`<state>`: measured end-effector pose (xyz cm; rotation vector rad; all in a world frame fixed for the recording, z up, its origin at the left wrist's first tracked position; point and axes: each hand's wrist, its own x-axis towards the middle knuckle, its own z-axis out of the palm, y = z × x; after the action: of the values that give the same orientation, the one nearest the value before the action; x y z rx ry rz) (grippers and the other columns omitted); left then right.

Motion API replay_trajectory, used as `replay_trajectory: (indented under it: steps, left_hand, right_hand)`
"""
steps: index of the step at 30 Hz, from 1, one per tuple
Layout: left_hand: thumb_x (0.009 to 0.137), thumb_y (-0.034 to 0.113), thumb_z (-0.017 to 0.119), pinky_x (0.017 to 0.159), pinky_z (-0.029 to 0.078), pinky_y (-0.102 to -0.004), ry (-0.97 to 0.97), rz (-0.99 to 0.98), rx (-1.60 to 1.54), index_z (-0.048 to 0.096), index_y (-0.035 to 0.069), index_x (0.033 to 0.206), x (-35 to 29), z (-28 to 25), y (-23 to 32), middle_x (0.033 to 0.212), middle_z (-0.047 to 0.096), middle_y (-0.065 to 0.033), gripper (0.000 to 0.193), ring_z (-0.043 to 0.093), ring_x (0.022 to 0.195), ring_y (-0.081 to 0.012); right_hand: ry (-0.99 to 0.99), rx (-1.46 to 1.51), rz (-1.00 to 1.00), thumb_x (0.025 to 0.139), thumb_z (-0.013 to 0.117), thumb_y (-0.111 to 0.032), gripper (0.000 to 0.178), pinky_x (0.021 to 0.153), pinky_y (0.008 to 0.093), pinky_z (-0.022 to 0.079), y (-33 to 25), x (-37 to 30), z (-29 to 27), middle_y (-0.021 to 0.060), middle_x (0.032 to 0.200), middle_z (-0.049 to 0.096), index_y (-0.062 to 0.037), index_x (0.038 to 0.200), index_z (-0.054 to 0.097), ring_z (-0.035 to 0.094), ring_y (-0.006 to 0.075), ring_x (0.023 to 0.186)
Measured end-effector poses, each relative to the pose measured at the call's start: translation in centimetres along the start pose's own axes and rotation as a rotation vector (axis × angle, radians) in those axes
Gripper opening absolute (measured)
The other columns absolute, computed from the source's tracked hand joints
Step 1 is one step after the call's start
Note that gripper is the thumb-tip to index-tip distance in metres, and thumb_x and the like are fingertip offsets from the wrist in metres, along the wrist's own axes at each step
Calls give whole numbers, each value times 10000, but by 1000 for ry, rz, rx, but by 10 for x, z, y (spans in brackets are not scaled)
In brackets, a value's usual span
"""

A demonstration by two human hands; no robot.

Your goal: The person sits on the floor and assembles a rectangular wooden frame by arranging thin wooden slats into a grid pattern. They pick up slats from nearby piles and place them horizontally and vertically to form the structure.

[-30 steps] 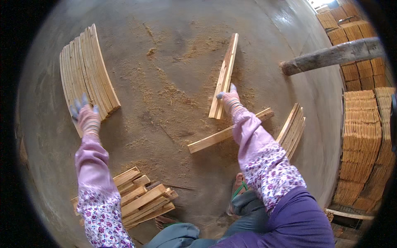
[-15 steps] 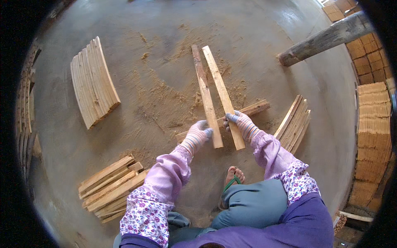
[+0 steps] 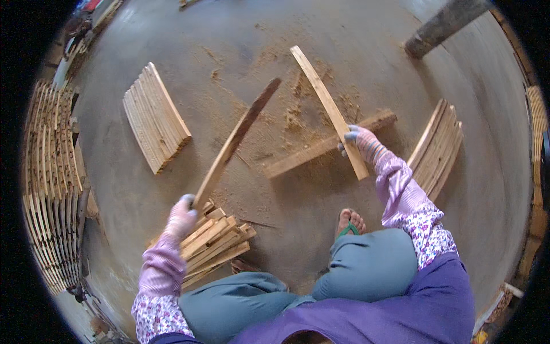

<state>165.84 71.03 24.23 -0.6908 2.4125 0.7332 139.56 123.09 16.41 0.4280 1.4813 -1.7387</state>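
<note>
In my gloved left hand is the near end of a wooden strip with a dark, bark-like edge, its far end pointing up and to the right. The fingers are closed round it, above a loose pile of short wood pieces. My gloved right hand grips a pale wooden strip near its lower end. Below that strip a thicker wooden piece lies across the floor, and the pale strip slants over it.
Sawdust is scattered on the grey floor. A neat stack of strips lies at the far left, another bundle by my right arm. Long stacked strips line the left edge. A round post stands at the far right.
My left hand has swung left and nearer with the dark-edged strip, now over the loose pile. My right hand still holds the pale strip. The whole view has shifted to the left.
</note>
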Motion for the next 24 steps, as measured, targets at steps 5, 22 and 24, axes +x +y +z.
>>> replay_trajectory:
  steps: [5, 22, 24]
  left_hand:
    - [859, 2, 483, 828, 500, -344, -7, -34, 7, 630, 24, 1025, -77, -37, -187, 892, 637, -138, 223, 599, 868, -225]
    - [782, 63, 663, 1136, 390, -458, 141, 705, 380, 492, 75, 1404, 66, 74, 116, 1404, 537, -193, 646, 483, 1321, -379]
    - [797, 246, 763, 1147, 366, -475, 122, 763, 381, 399, 85, 1488, 93, 133, 167, 1432, 504, -183, 798, 465, 1337, -375]
  right_hand:
    - [-25, -22, -49, 930, 526, -86, 511, 710, 375, 618, -17, -27, -29, 142, 974, 678, -19, 1433, 470, 700, 253, 812]
    - [1083, -479, -473, 819, 636, -72, 503, 835, 342, 544, 57, -70, -205, 142, 1080, 713, -4, 1315, 591, 674, 226, 907]
    - [1189, -566, -398, 797, 643, -122, 550, 915, 378, 527, 79, -54, -186, 197, 1140, 690, -5, 1328, 560, 670, 306, 998]
